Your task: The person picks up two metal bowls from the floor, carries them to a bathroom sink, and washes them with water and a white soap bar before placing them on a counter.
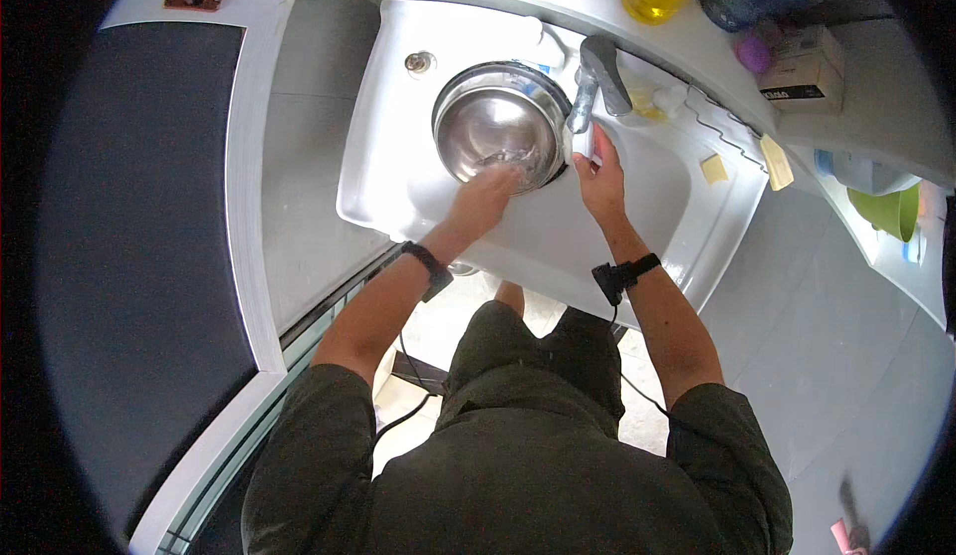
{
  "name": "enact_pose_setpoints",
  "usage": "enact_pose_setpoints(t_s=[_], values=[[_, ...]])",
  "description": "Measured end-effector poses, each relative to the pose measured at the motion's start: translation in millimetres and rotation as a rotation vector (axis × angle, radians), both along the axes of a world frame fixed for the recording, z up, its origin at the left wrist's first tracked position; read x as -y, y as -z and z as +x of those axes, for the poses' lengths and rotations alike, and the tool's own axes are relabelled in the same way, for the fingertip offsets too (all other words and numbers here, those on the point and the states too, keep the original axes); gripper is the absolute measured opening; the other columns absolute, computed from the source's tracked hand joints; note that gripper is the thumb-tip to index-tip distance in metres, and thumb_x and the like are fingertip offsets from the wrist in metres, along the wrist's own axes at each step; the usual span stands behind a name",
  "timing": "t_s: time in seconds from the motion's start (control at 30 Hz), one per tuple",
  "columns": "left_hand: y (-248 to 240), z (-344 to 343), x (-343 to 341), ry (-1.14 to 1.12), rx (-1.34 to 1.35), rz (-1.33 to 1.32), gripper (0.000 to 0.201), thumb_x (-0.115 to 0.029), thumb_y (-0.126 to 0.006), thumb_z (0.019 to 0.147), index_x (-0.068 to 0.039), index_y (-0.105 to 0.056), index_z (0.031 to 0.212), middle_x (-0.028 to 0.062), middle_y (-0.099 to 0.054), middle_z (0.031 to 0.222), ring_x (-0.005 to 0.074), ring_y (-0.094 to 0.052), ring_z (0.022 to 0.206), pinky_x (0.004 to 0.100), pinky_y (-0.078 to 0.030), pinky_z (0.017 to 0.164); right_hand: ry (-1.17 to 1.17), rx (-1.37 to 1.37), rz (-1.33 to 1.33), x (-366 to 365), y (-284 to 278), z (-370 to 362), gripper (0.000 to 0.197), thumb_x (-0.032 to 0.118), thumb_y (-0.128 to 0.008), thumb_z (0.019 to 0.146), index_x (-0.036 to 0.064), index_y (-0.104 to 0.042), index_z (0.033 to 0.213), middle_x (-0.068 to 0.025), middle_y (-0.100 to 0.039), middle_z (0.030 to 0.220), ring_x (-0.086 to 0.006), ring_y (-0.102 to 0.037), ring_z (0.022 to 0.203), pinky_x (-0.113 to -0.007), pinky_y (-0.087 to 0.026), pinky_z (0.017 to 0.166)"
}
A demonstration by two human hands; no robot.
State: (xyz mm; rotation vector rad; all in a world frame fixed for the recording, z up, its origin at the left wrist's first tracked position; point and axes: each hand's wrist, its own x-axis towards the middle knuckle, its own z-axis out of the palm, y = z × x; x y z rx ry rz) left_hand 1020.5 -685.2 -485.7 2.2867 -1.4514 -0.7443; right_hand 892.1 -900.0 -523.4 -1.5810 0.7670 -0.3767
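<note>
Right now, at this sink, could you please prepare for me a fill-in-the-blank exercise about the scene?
1. From the grey metal faucet, the round, shiny metal bowl is toward the person's ____.
2. The left hand reaches into this bowl; the broad strap on its wrist is coloured ____.
3. The small piece gripped by the right hand, at the faucet's spout, is coloured ____.

Missing words: left; black; white.
</note>
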Motion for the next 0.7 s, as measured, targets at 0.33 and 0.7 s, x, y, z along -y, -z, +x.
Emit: enact_pose_setpoints(t_s=[0.33, 0.7], values=[[-26, 91, 41, -0.476, 0.475, -0.202, 0.049, 0.004, -0.057, 0.085, -0.005, -0.058, 0.133, 0.0183, -0.063, 0.125, 0.0341, -0.061, 0.112, 0.0413, -0.051, 0.095, -0.062, -0.156, -0.155, 4, 1, 0, 0.062, 0.016, -0.068, 0.091, 0.0012, -0.041, 0.145, -0.0237, -0.053, 0.132, -0.0344, -0.057, 0.118, -0.039, -0.053, 0.094], [-36, 109, 69, -0.049, 0.460, -0.224, 0.048, 0.002, -0.052, 0.084, -0.011, -0.060, 0.130, 0.0121, -0.063, 0.128, 0.0305, -0.062, 0.115, 0.0376, -0.054, 0.095, 0.021, -0.093, -0.190, -2, -32, 8, 0.058, 0.013, -0.067, 0.091, 0.0057, -0.046, 0.144, -0.0223, -0.056, 0.127, -0.0361, -0.058, 0.113, -0.042, -0.051, 0.091]])
